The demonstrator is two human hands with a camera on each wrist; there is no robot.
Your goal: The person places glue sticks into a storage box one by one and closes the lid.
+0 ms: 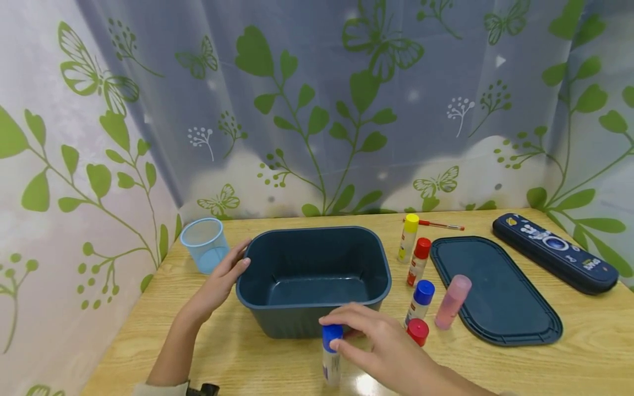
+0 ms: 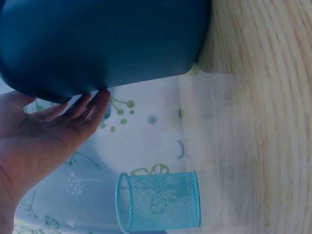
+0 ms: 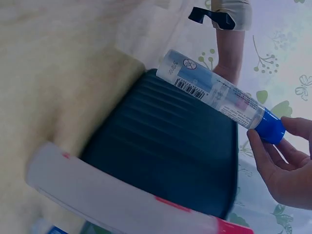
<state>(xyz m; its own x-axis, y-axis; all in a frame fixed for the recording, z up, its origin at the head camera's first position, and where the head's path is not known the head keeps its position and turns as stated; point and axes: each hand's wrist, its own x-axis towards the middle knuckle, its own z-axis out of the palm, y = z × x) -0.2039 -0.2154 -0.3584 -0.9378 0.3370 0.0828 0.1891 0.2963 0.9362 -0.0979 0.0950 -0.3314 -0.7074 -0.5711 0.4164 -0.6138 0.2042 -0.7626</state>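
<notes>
My right hand (image 1: 381,341) pinches the blue cap of a clear bottle (image 1: 332,366) in front of a dark teal bin (image 1: 297,322). In the right wrist view the bottle (image 3: 214,92) shows a barcode label, with fingers and thumb at its blue cap. At the bin's left end, my left hand (image 1: 218,286) touches the rim with fairly straight fingers. The left wrist view shows the left hand's fingers (image 2: 83,112) against the bin's wall (image 2: 107,44). Right of the bin stand bottles with yellow (image 1: 408,239), red (image 1: 419,261) and blue (image 1: 419,302) caps.
A blue mesh cup (image 1: 204,242) stands left of the bin. On the right are a pink bottle (image 1: 453,302), another red cap (image 1: 418,331), a flat dark lid (image 1: 495,291), a red pen (image 1: 441,225) and a dark pencil case (image 1: 555,253). A patterned curtain (image 1: 317,110) hangs behind.
</notes>
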